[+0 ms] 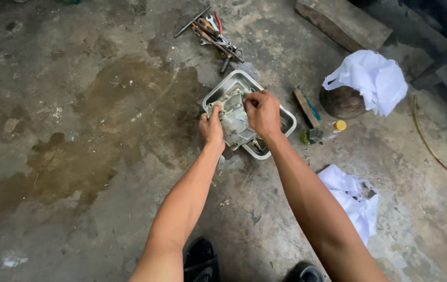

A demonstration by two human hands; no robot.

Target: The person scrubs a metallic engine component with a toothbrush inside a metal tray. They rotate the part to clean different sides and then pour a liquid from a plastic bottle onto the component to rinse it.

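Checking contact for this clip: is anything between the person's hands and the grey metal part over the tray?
Nothing visible. The left hand and right hand both rest directly on the grey metal part, which sits over the metal tray. The tools lie apart, beyond the tray.

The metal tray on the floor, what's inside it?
The metal tray holds a grimy grey cast metal part, gripped by the left hand and right hand. The tray's bottom beneath them is hidden.
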